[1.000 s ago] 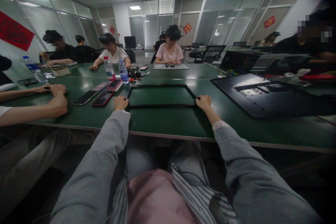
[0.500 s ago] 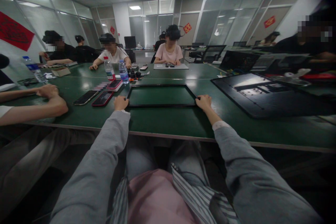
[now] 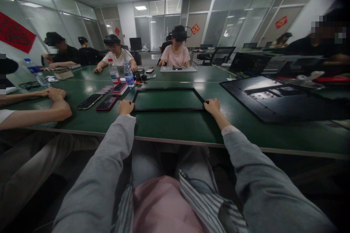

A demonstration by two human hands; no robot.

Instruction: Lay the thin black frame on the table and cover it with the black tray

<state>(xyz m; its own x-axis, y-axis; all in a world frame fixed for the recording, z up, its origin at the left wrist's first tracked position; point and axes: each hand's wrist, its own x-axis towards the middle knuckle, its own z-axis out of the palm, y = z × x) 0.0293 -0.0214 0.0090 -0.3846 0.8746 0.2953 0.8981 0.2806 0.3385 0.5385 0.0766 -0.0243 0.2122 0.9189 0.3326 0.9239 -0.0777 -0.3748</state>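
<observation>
A thin black rectangular frame (image 3: 169, 110) lies on the green table (image 3: 175, 125) in front of me, and the tabletop shows through its middle. My left hand (image 3: 126, 107) is closed on the frame's left side near the front corner. At the opposite corner, my right hand (image 3: 212, 105) grips the right side with its fingers curled. Some of the fingertips are hidden by the hands and the dark edge.
Left of the frame lie a black phone (image 3: 90, 101) and a red-edged phone (image 3: 107, 102). Two bottles, one red-capped (image 3: 113, 72) and one blue-labelled (image 3: 128, 75), stand behind. A large black panel (image 3: 254, 111) lies right. A neighbour's forearm (image 3: 51, 114) rests at left.
My hands and the black frame have not moved. The person across the table has spread their hands apart over the white board, and the neighbour's arms at left have shifted slightly right.
</observation>
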